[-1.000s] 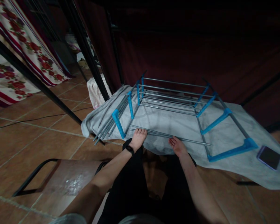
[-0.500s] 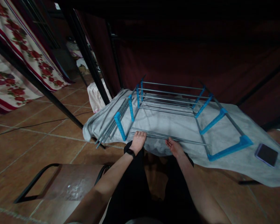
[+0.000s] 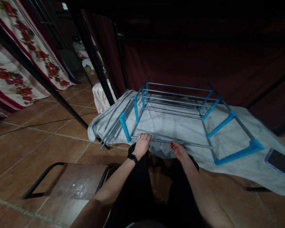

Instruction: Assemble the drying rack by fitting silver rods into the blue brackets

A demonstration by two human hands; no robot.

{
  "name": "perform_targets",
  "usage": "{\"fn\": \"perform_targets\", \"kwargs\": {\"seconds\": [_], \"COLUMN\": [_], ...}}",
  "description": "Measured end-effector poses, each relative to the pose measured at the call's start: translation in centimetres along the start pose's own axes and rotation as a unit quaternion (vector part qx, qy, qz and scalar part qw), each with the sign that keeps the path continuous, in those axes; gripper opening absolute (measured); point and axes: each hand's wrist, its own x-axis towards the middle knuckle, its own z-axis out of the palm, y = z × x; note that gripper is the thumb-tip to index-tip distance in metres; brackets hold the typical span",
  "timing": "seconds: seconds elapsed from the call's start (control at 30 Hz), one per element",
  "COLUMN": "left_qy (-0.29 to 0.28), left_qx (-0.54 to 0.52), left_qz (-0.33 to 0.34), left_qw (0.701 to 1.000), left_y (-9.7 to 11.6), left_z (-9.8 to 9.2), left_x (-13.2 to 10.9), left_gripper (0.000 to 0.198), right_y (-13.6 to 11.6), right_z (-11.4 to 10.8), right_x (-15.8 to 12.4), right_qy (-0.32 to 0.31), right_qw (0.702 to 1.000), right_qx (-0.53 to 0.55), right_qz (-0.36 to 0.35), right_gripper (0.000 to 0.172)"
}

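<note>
Grey cloth (image 3: 230,144) on tiled floor (image 3: 38,142). Left hand (image 3: 142,144) flat on loose rods (image 3: 194,144); right hand (image 3: 179,149) open, palm up, touching them. Advise keeping rods parallel, gripped together.

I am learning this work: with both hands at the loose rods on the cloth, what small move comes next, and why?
Probably close the left hand around the loose rods: it lies flat on them, and the right hand is open at their edge, so nothing seems gripped yet.
</note>
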Motion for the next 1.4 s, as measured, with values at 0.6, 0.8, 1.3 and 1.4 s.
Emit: {"fn": "perform_targets", "kwargs": {"seconds": [0.6, 0.8, 1.3, 1.4], "left_qy": [-0.026, -0.011, -0.071, -0.073], "left_qx": [0.084, 0.060, 0.086, 0.073], "left_qz": [0.083, 0.029, 0.204, 0.192], "left_qw": [0.993, 0.998, 0.973, 0.976], "left_y": [-3.5, -2.8, 0.0, 0.2], "left_z": [-2.4, -1.6, -2.6, -2.5], "left_x": [-7.1, -6.2, -2.5, -1.4], "left_gripper": [0.039, 0.033, 0.038, 0.045], "right_y": [0.2, 0.2, 0.4, 0.1], "right_z": [0.6, 0.5, 0.1, 0.0], "right_x": [-0.5, 0.0, 1.6, 1.9], "right_qy": [-0.010, 0.018, 0.106, 0.117], "right_qw": [0.999, 0.998, 0.993, 0.992], "right_qx": [0.027, 0.032, 0.011, 0.011], "right_qz": [-0.027, -0.047, -0.055, -0.055], "right_gripper": [0.016, 0.015, 0.017, 0.015]}}
